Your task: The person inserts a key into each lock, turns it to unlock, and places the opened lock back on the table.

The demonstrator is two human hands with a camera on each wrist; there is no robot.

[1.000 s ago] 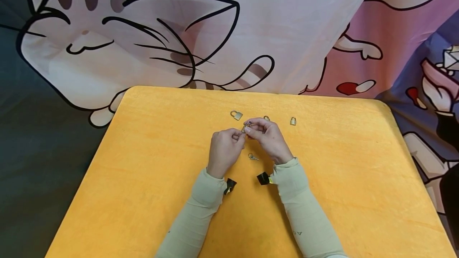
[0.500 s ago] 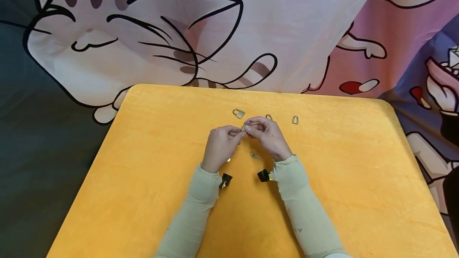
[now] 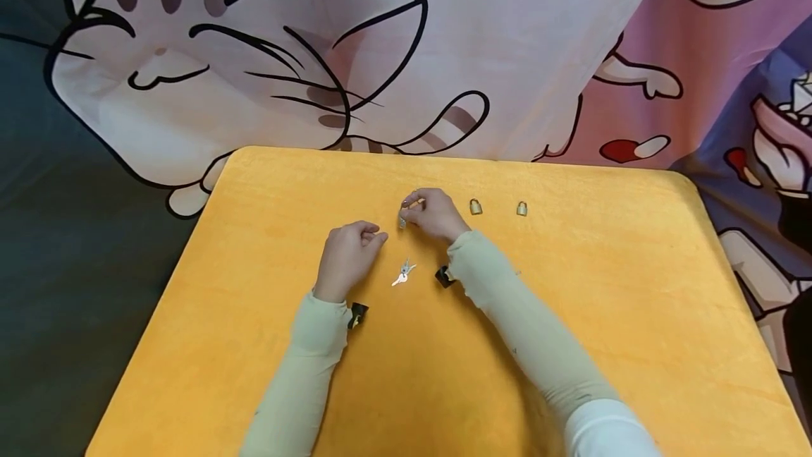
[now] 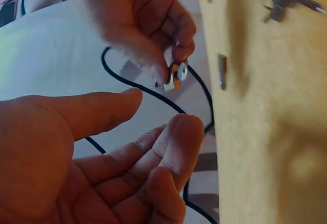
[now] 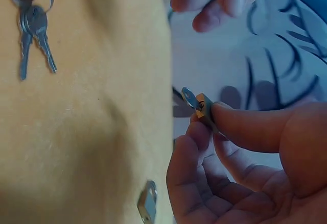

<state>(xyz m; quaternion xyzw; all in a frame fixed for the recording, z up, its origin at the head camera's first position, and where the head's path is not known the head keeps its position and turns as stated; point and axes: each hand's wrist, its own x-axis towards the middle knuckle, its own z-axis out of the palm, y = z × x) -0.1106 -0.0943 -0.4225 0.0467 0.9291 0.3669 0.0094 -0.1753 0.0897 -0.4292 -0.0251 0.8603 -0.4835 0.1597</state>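
My right hand (image 3: pixel 434 214) pinches a small brass padlock (image 5: pixel 205 113) between thumb and fingers, above the far middle of the table. A key (image 5: pixel 189 98) stands in the padlock's keyhole, as the right wrist view shows. To the left, my left hand (image 3: pixel 349 252) has its fingers loosely bent, with a gap between thumb and fingertips and nothing held. Loose keys (image 3: pixel 404 273) lie on the table between the two hands; in the right wrist view, a bunch of keys (image 5: pixel 33 25) on a ring is seen.
Two more padlocks (image 3: pixel 476 206) (image 3: pixel 521 209) stand farther right on the yellow table (image 3: pixel 254 231). A cat-patterned cloth (image 3: pixel 539 55) hangs behind the table's far edge. My right hand and sleeve cover part of the tabletop.
My left hand has let go of the padlock and drawn back left. My right hand has moved left and away with it, now covering where another padlock lay. Loose keys have come into view.
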